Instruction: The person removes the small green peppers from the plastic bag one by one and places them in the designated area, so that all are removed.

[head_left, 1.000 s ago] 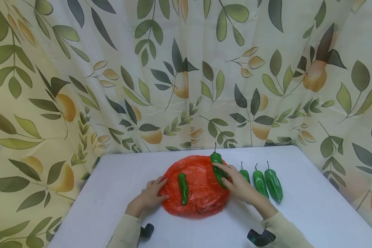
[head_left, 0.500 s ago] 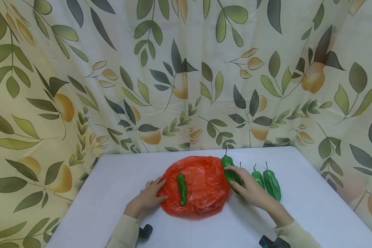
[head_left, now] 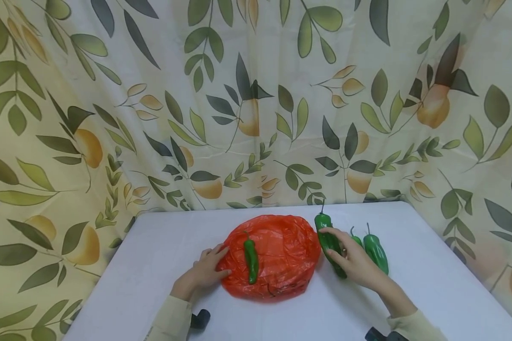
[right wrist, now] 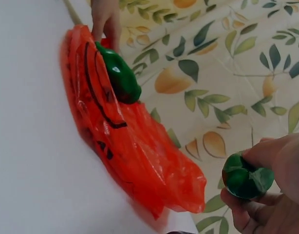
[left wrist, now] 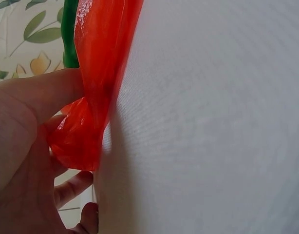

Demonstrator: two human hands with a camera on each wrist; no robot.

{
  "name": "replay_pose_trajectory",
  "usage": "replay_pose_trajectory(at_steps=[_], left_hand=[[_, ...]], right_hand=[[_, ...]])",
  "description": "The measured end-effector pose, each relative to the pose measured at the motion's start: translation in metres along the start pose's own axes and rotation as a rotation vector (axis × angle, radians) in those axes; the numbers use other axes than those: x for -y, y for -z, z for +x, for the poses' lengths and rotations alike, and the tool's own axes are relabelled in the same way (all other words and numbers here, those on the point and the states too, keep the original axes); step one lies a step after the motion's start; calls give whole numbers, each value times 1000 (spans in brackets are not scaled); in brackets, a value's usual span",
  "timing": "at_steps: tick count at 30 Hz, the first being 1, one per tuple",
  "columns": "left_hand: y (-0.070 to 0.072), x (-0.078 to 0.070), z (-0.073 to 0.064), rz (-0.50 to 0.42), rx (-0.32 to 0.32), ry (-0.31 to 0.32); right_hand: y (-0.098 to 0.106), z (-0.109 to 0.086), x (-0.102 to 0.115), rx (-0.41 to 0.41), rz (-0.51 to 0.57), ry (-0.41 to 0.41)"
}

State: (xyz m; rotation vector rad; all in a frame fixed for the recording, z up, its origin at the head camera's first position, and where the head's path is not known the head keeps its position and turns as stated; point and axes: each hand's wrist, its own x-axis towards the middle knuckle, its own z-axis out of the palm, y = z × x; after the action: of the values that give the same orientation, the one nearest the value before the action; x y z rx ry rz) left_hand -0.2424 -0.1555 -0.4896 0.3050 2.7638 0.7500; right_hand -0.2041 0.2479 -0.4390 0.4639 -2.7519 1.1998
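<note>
A red plastic bag (head_left: 281, 251) lies flattened and crinkled on the white table, with a slim green pepper (head_left: 251, 260) on top of it. At the bag's left edge is my left hand (head_left: 206, 267); the left wrist view shows red film (left wrist: 76, 141) between its thumb and fingers. My right hand (head_left: 354, 260) grips a larger green pepper (head_left: 324, 227) just right of the bag, stem pointing away from me. The right wrist view shows the end of this pepper (right wrist: 242, 178) between thumb and fingers, apart from the bag.
Two more green peppers, one partly hidden by the right hand (head_left: 356, 238) and one in fuller view (head_left: 375, 253), lie on the table to the right. A leaf-and-fruit patterned curtain (head_left: 256, 104) hangs behind the white table (head_left: 175, 237).
My right hand has carried its pepper rightward from over the bag to beside it, overlapping the peppers there. The left hand stays at the bag's left edge.
</note>
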Motion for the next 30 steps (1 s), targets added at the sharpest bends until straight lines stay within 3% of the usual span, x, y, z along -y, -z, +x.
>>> replay_pose_trajectory(at_steps=[8, 13, 30], left_hand=[[-3, 5, 2, -8, 2, 5], [-3, 7, 4, -6, 5, -13], [-1, 2, 2, -4, 1, 0]], right_hand=[[11, 1, -6, -24, 84, -3], [17, 0, -9, -60, 57, 11], [52, -2, -18, -33, -40, -34]])
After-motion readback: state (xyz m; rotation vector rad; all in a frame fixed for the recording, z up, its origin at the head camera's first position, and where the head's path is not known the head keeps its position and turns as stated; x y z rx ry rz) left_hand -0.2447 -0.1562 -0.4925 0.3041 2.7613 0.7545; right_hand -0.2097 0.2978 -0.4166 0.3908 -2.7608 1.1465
